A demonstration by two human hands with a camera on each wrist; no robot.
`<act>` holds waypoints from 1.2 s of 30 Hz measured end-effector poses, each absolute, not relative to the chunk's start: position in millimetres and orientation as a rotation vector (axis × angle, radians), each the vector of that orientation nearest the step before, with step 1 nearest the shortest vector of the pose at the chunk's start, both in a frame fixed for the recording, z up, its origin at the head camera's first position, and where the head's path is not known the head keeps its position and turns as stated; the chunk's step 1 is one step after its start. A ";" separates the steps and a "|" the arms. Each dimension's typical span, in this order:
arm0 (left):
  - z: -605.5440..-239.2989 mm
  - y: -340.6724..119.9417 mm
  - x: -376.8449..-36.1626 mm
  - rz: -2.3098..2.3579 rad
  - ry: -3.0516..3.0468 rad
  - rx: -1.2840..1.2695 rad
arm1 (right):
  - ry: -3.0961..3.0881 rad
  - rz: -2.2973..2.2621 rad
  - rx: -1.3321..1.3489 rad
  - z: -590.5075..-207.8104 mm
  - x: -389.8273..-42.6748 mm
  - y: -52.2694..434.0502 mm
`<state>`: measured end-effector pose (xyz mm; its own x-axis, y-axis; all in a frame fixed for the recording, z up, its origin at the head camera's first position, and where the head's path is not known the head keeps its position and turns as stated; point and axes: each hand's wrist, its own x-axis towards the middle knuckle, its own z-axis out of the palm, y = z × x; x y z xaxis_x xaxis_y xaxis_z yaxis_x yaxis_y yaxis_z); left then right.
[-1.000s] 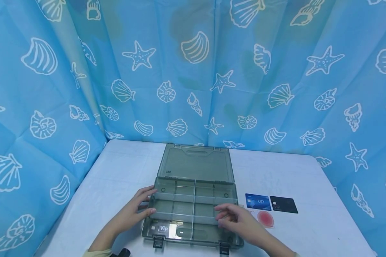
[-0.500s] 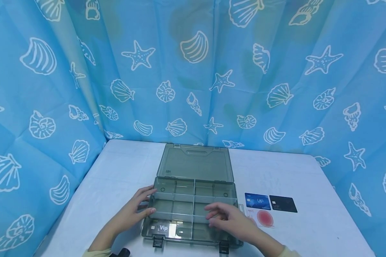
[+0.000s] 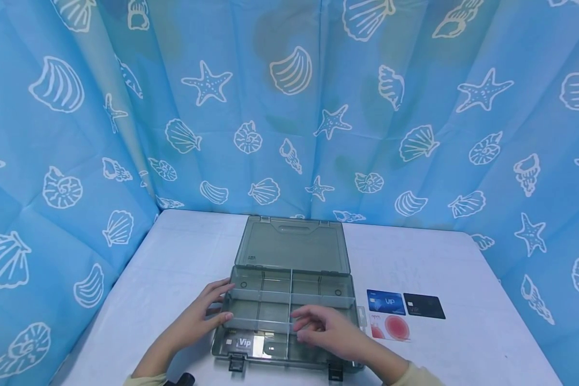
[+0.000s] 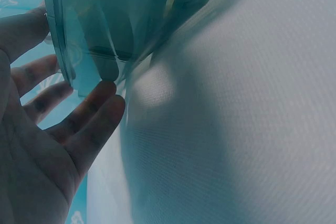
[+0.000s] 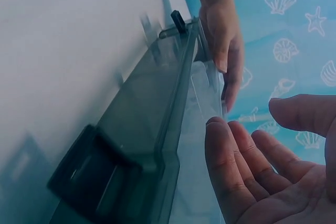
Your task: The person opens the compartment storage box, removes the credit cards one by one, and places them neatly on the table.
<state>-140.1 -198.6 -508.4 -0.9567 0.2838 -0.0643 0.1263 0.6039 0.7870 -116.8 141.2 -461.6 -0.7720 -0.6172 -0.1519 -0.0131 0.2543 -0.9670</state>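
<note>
A translucent grey-green compartment box [image 3: 258,312] lies on the table with its lid [image 3: 291,246] folded back. Dividers split the tray into several compartments. Inside the front left one is a dark card marked "Vip" [image 3: 241,342]. My left hand [image 3: 198,316] rests against the box's left side; in the left wrist view its fingers [image 4: 94,124] are extended near the wall. Over the front right part of the tray hovers my right hand [image 3: 325,329], fingers loosely bent, holding nothing. The right wrist view shows a gap between its thumb and fingers [image 5: 223,166].
Right of the box lie a blue VIP card [image 3: 386,302], a black VIP card [image 3: 424,306] and a white card with red circles [image 3: 391,327]. Two dark latches [image 3: 335,372] project at the box's front. A shell-patterned blue curtain [image 3: 289,107] surrounds the white table [image 3: 188,241].
My right hand has moved left across the front of the box, from its right edge toward the middle divider. The left hand, the box and the cards stay put.
</note>
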 end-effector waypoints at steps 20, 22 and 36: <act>-508.8 -199.1 -139.5 1.291 2.647 0.388 | 2.024 -1.477 -0.636 -461.3 -121.9 112.5; -508.3 -199.2 -139.3 1.291 2.645 0.390 | 1.981 -1.493 -0.612 -459.7 -122.3 108.1; -508.4 -199.6 -138.6 1.307 2.634 0.382 | 1.951 -1.388 -0.542 -457.6 -120.7 78.4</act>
<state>-138.6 -199.6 -508.4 -0.9515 0.3045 -0.0432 0.1498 0.5815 0.7996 -120.7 78.4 -457.6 -0.6869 -0.6697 -0.2825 0.0475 0.3464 -0.9369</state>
